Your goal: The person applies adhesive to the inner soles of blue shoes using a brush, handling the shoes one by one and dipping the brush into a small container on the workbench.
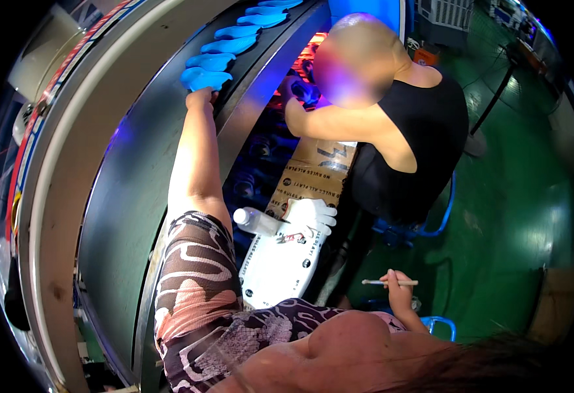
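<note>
My left arm stretches far along the dark conveyor belt (123,196). At its end my left hand (200,98) is closed on the near end of the nearest blue shoe sole (206,80); part of the fingers is hidden. Beyond it, several more blue soles (229,44) lie in a row on the belt. Low on the right, away from the belt, my right hand (399,293) is closed round a thin brush (392,282) with a pale handle, held roughly level.
A co-worker in a black top (424,124) sits to the right, hands by a red-glowing heater (310,56). Between us lie printed cardboard (310,171), a white glove (313,215) and a white bottle (254,221). Blue stool legs (441,223) stand on the green floor.
</note>
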Available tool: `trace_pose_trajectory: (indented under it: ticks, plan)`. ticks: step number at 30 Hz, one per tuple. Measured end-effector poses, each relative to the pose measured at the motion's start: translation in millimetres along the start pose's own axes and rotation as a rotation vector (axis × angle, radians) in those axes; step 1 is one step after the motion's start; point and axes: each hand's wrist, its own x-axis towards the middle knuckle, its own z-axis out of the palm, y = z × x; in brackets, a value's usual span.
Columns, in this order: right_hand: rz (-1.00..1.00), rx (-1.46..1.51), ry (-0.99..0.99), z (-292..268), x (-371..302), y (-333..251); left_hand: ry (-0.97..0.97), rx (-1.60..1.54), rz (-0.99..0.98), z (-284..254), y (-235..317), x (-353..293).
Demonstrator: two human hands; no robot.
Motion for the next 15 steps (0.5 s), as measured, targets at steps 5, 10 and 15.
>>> trace_pose_trajectory:
  ticks: [5,10,15]
  plan:
    - [0.118,0.017,0.056,8,4,20,-0.124,0.116,0.119,3,-4,32]
    - [0.107,-0.009,0.006,34,30,-3,-0.254,0.261,0.142,12,-7,39]
    - [0.097,0.027,-0.051,50,40,-15,-0.109,0.093,0.151,5,-2,50]
